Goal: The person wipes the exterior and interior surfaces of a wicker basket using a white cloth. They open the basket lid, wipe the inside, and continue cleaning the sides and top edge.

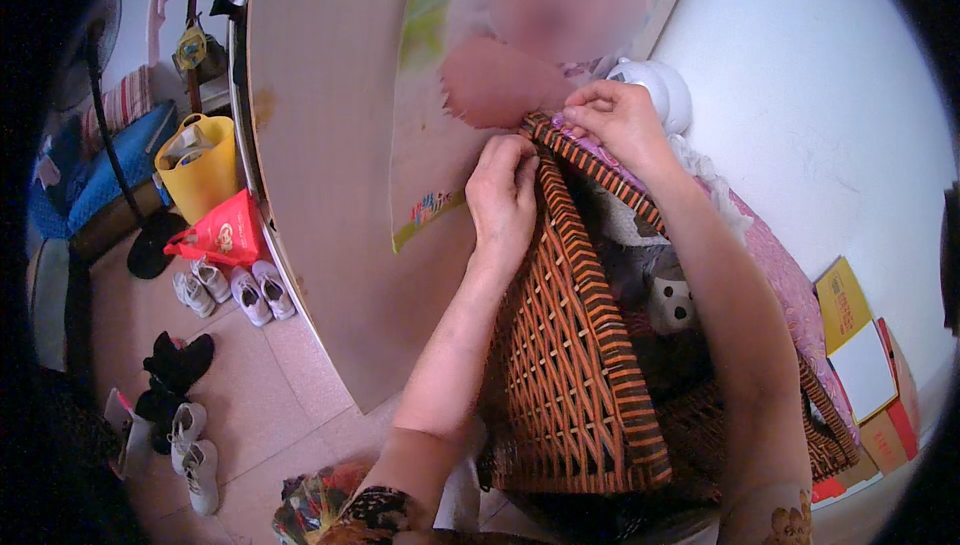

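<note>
A wicker basket (555, 365) in orange and dark brown stands in front of me. Its braided lid (604, 173) is raised part way, leaving a gap. My left hand (504, 192) has its fingers curled at the basket's far corner, beside the rim. At the lid's far end, my right hand (611, 121) pinches the edge of a pink patterned cloth (776, 275) that lies over the lid. Inside the gap are a white item with black spots (671, 305) and other dark and pale soft things. My right forearm hides part of the lid and the contents.
A wooden panel (322, 132) with a poster (420, 162) rises left of the basket; a white wall (795, 94) is at right. Cardboard boxes (881, 432) lie by that wall. Shoes (199, 470), a red bag (225, 233) and a yellow tub (202, 177) stand on the tiled floor.
</note>
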`<action>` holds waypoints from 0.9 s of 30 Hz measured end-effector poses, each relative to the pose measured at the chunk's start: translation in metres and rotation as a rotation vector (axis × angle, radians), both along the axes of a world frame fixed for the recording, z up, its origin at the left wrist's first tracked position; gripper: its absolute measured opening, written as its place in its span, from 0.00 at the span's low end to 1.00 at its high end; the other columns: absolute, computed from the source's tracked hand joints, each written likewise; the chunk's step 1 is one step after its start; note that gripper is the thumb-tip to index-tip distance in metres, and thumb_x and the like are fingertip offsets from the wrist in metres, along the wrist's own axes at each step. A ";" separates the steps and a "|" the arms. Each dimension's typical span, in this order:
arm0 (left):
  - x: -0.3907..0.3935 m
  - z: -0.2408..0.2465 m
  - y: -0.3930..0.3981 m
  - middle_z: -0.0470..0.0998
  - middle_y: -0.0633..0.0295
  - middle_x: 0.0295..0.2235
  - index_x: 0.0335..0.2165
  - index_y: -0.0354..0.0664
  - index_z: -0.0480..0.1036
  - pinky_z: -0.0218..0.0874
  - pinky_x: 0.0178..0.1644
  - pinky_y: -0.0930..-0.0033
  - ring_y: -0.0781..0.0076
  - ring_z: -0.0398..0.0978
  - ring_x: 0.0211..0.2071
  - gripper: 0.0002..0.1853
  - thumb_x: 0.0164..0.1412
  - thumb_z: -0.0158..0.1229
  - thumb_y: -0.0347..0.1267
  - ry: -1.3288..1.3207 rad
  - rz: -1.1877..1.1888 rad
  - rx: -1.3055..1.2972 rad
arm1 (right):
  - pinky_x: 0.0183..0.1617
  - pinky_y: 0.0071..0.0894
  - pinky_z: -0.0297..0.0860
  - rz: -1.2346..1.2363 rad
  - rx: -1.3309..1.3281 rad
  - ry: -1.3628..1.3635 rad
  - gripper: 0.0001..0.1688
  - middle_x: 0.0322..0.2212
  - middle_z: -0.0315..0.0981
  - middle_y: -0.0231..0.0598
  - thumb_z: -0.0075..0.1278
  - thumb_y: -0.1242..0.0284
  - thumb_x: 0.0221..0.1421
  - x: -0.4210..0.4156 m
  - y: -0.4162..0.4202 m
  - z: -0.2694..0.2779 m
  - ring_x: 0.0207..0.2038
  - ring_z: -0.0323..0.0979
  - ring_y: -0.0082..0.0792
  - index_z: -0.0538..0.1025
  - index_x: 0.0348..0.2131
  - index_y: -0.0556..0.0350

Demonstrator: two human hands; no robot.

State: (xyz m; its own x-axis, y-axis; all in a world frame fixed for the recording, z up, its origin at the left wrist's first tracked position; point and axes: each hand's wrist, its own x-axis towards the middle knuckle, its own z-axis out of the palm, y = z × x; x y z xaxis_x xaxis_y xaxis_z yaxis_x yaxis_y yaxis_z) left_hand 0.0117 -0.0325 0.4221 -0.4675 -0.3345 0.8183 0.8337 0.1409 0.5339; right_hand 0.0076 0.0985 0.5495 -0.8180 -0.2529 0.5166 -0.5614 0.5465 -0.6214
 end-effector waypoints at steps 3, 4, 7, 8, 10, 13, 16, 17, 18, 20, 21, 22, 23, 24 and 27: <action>-0.005 0.002 -0.003 0.74 0.53 0.38 0.30 0.34 0.68 0.63 0.45 0.68 0.61 0.72 0.40 0.06 0.50 0.55 0.18 0.090 -0.032 -0.038 | 0.30 0.18 0.69 0.031 -0.084 -0.039 0.08 0.26 0.76 0.40 0.53 0.80 0.52 0.004 -0.006 0.001 0.26 0.74 0.24 0.74 0.34 0.68; -0.006 0.005 -0.005 0.73 0.53 0.40 0.30 0.34 0.68 0.62 0.46 0.67 0.59 0.72 0.42 0.07 0.49 0.55 0.17 0.129 -0.025 -0.087 | 0.30 0.18 0.70 0.037 -0.084 -0.036 0.08 0.27 0.76 0.40 0.52 0.80 0.52 0.002 -0.004 0.000 0.27 0.74 0.24 0.74 0.35 0.68; -0.009 0.013 -0.022 0.70 0.51 0.44 0.29 0.34 0.68 0.61 0.50 0.65 0.55 0.70 0.46 0.08 0.48 0.55 0.16 0.214 -0.053 -0.233 | 0.30 0.18 0.70 0.071 -0.100 -0.029 0.09 0.28 0.76 0.41 0.52 0.80 0.53 0.003 -0.009 -0.001 0.27 0.74 0.24 0.74 0.36 0.68; -0.010 0.018 -0.028 0.70 0.51 0.45 0.29 0.34 0.68 0.60 0.51 0.64 0.54 0.69 0.46 0.08 0.47 0.55 0.16 0.229 -0.099 -0.278 | 0.30 0.19 0.70 0.086 -0.109 -0.026 0.10 0.28 0.75 0.41 0.52 0.80 0.53 0.003 -0.012 -0.002 0.27 0.74 0.25 0.74 0.36 0.68; -0.011 0.025 -0.039 0.69 0.51 0.46 0.29 0.34 0.67 0.60 0.50 0.64 0.53 0.68 0.47 0.08 0.47 0.55 0.16 0.234 -0.189 -0.391 | 0.30 0.19 0.70 0.110 -0.092 0.029 0.09 0.28 0.76 0.40 0.52 0.80 0.53 0.003 -0.015 -0.005 0.28 0.74 0.25 0.74 0.36 0.68; -0.018 0.032 -0.049 0.69 0.51 0.45 0.28 0.33 0.67 0.61 0.49 0.63 0.54 0.68 0.46 0.08 0.47 0.55 0.17 0.179 -0.370 -0.489 | 0.32 0.21 0.70 0.071 0.032 0.092 0.09 0.28 0.76 0.39 0.51 0.79 0.53 0.003 -0.019 -0.007 0.28 0.74 0.25 0.74 0.36 0.68; -0.016 0.040 -0.053 0.71 0.52 0.42 0.27 0.32 0.66 0.63 0.43 0.64 0.55 0.70 0.40 0.07 0.46 0.54 0.15 0.190 -0.316 -0.548 | 0.36 0.23 0.70 -0.060 0.301 0.347 0.10 0.31 0.76 0.39 0.51 0.78 0.53 0.011 -0.018 -0.006 0.31 0.74 0.26 0.74 0.37 0.67; -0.014 0.043 -0.051 0.71 0.52 0.40 0.27 0.32 0.66 0.63 0.42 0.65 0.55 0.71 0.38 0.08 0.46 0.53 0.15 0.197 -0.300 -0.553 | 0.38 0.23 0.70 -0.117 0.408 0.465 0.11 0.32 0.76 0.39 0.51 0.77 0.53 0.016 -0.016 -0.004 0.32 0.74 0.27 0.75 0.37 0.66; -0.014 0.044 -0.051 0.71 0.52 0.40 0.27 0.32 0.66 0.64 0.41 0.65 0.55 0.71 0.38 0.08 0.45 0.53 0.14 0.200 -0.315 -0.543 | 0.40 0.23 0.69 -0.140 0.339 0.518 0.12 0.33 0.76 0.39 0.51 0.77 0.53 0.025 -0.018 -0.004 0.34 0.74 0.28 0.74 0.38 0.66; -0.016 0.042 -0.052 0.71 0.53 0.38 0.27 0.32 0.66 0.64 0.40 0.66 0.57 0.71 0.37 0.08 0.45 0.53 0.14 0.202 -0.341 -0.512 | 0.44 0.24 0.68 -0.179 0.209 0.617 0.14 0.36 0.75 0.40 0.52 0.76 0.53 0.065 -0.024 -0.003 0.39 0.74 0.29 0.74 0.40 0.66; -0.016 0.041 -0.054 0.71 0.53 0.38 0.27 0.31 0.66 0.64 0.40 0.66 0.58 0.71 0.36 0.07 0.46 0.52 0.14 0.201 -0.328 -0.511 | 0.47 0.25 0.67 -0.107 -0.002 0.378 0.16 0.39 0.75 0.40 0.52 0.76 0.52 0.094 -0.028 -0.005 0.42 0.73 0.30 0.74 0.41 0.65; -0.018 0.038 -0.058 0.71 0.53 0.38 0.26 0.31 0.66 0.64 0.40 0.66 0.58 0.71 0.36 0.07 0.46 0.52 0.14 0.192 -0.313 -0.509 | 0.49 0.26 0.66 -0.032 -0.211 0.131 0.18 0.42 0.74 0.40 0.52 0.75 0.51 0.123 -0.030 -0.014 0.45 0.72 0.31 0.73 0.43 0.65; -0.017 0.038 -0.059 0.71 0.53 0.38 0.26 0.31 0.66 0.64 0.40 0.66 0.59 0.71 0.36 0.06 0.47 0.52 0.14 0.189 -0.303 -0.503 | 0.50 0.28 0.66 -0.039 -0.173 0.064 0.20 0.41 0.74 0.38 0.53 0.74 0.50 0.147 -0.022 -0.026 0.44 0.71 0.30 0.73 0.44 0.62; -0.017 0.038 -0.056 0.71 0.53 0.38 0.28 0.31 0.67 0.64 0.41 0.66 0.59 0.71 0.37 0.07 0.47 0.52 0.15 0.133 -0.310 -0.524 | 0.50 0.29 0.66 -0.058 -0.133 0.001 0.22 0.41 0.75 0.36 0.55 0.73 0.48 0.170 -0.009 -0.036 0.44 0.71 0.30 0.74 0.45 0.59; -0.019 0.037 -0.061 0.72 0.53 0.39 0.34 0.32 0.68 0.63 0.44 0.65 0.59 0.70 0.40 0.10 0.50 0.53 0.16 0.041 -0.319 -0.529 | 0.60 0.37 0.54 0.053 0.011 -0.116 0.35 0.54 0.63 0.45 0.58 0.70 0.42 0.228 0.023 -0.059 0.58 0.59 0.36 0.69 0.51 0.60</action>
